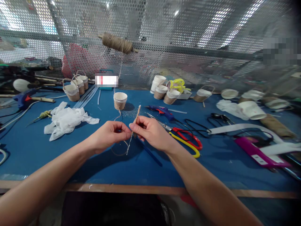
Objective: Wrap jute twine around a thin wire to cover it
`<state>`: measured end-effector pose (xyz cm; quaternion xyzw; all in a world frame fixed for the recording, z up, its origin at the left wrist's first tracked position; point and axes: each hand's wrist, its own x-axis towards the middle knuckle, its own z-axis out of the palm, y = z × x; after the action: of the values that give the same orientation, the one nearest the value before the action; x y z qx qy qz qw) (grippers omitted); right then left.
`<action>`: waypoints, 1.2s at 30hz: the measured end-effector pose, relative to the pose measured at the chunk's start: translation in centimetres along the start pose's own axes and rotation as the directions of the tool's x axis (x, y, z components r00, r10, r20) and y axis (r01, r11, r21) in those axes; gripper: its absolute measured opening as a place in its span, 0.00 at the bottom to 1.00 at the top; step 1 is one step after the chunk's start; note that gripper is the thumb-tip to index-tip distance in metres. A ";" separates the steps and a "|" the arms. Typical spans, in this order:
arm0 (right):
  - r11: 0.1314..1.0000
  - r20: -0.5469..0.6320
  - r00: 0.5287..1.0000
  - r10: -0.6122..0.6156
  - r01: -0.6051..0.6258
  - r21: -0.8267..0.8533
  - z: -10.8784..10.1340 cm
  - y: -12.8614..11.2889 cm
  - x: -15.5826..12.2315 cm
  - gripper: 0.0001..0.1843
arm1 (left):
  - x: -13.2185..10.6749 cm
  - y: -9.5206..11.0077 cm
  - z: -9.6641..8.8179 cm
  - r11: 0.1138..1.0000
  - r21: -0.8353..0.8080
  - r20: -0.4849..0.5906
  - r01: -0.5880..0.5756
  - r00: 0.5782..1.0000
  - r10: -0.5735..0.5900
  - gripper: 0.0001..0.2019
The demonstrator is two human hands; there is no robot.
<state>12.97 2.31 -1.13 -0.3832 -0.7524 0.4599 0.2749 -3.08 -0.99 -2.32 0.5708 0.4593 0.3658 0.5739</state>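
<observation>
My right hand (151, 132) pinches a thin stick partly wrapped in jute twine (136, 117), held upright and tilted over the blue table (35, 150). Close beside it, my left hand (110, 135) is closed, its fingers pinching the twine strand (119, 153) that loops below the stick. That strand runs up past a small paper cup (120, 100) to a twine spool (117, 43) hanging on the mesh wall. A blue pen-like rod (150, 153) lies under my right hand.
Red and yellow scissors (188, 141), a blue glue gun (162, 111) and black scissors (219, 117) lie to the right. Crumpled white plastic (66, 119) is on the left. Twine-wrapped cups (75, 88) and white cups (164, 89) stand at the back. A magenta tool (258, 153) sits far right.
</observation>
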 end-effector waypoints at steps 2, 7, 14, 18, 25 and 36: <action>1.000 0.007 1.000 0.008 -0.007 -0.021 0.0 0.1 0.0 0.13 | 0.0 -0.1 0.0 1.000 0.006 -0.009 -0.016 1.000 0.016 0.07; 0.998 0.000 1.000 0.019 -0.019 -0.054 0.0 0.2 0.1 0.14 | 0.1 -0.2 0.1 0.999 0.037 -0.041 -0.038 0.998 0.039 0.08; 0.999 -0.068 0.997 0.020 -0.024 -0.049 0.5 0.3 0.2 0.15 | 0.3 -0.4 0.3 0.999 -0.041 -0.076 0.008 0.997 -0.011 0.10; 0.977 0.051 0.999 -0.007 -0.004 0.214 0.5 0.3 0.1 0.14 | 0.2 -0.3 0.1 0.969 -0.216 0.045 0.119 0.993 -0.112 0.12; 0.986 0.023 1.000 0.010 -0.013 0.165 0.2 0.1 0.1 0.12 | 0.2 0.1 0.0 0.992 -0.119 0.003 0.042 0.999 -0.042 0.10; 1.000 -0.001 1.000 0.007 -0.007 -0.031 0.2 0.0 0.0 0.13 | 0.1 -0.1 0.1 0.998 0.065 -0.037 -0.012 0.999 0.015 0.09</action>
<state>12.79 2.23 -1.23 -0.3902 -0.7579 0.4491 0.2677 -2.96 -0.90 -2.48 0.5851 0.4778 0.3655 0.5439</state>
